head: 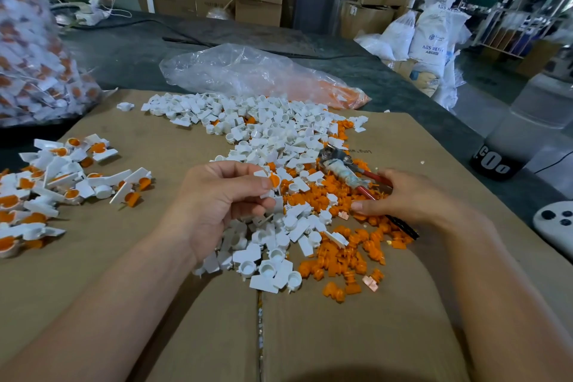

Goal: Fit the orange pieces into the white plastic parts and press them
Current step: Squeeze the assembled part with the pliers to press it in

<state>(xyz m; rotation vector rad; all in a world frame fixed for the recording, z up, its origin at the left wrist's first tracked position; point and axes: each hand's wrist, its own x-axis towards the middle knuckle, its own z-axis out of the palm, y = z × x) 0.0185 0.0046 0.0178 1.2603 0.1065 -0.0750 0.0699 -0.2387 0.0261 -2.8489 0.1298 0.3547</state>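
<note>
"Orange piece (274,180) first: where did it sit?"

"In the mouth of a white plastic part (268,194). Both were pinched between the thumb and fingertips of the left hand (223,205), raised just above the heap."

"Seated fully?"

"I couldn't tell. It looked tipped rather than flush, so I judged the fitting step was in hand and the press yet to come."

"And the right hand (400,195)?"

"It lay low over the loose orange pieces (341,257), near the held part, thumb out flat. The pliers (344,169) ran under its fingers, red handles going in and a dark end showing past the heel of the hand. Whether it gripped them or merely rested there, I couldn't say."

"So the next move?"

"Probably a squeeze to drive the piece home, by thumb or with the pliers brought across. The piece would want squaring to the cup first, or it could jam crooked."

"Further out?"

"White parts (263,133) were heaped beyond the hands and finished ones (62,177) piled well to the left, all on cardboard (139,139)."
</note>
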